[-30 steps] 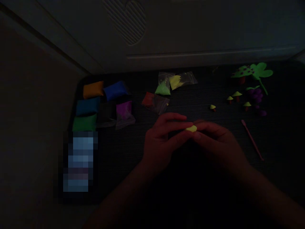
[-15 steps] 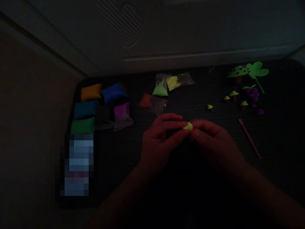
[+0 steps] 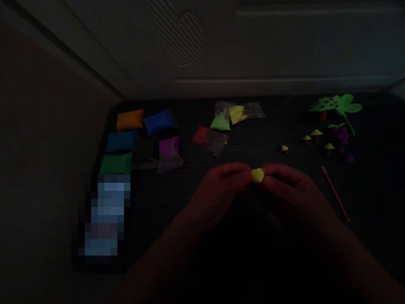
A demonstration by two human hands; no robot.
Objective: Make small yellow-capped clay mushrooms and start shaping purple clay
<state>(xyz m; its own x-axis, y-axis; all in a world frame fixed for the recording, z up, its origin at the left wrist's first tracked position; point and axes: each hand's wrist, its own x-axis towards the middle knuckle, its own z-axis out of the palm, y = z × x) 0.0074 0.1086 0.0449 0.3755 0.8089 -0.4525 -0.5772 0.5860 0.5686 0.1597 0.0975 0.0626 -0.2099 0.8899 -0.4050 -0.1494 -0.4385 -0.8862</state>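
A small lump of yellow modelling clay (image 3: 257,175) is pinched between my two hands above the dark table. My left hand (image 3: 223,185) grips it from the left with thumb and fingertips together. From the right, my right hand (image 3: 286,183) closes thumb and finger on its other side. Beyond my right hand stands a small clay mushroom (image 3: 284,148) with a yellow cap. More such mushrooms (image 3: 316,133) with brown stems are grouped farther right. The room is dim, so the fingers behind the lump are hard to make out.
Several coloured clay packets (image 3: 130,120) lie at the left, above a blurred-out phone-like screen (image 3: 109,211). Opened bags of red (image 3: 200,135), green (image 3: 221,121) and yellow clay (image 3: 238,114) lie mid-table. At right are a pink stick tool (image 3: 336,193), purple clay grapes (image 3: 341,136) and a green clay flower (image 3: 344,103).
My left fingers, spread out before, have folded in against the clay. The yellow lump now shows a broader face. The whole view has shifted slightly.
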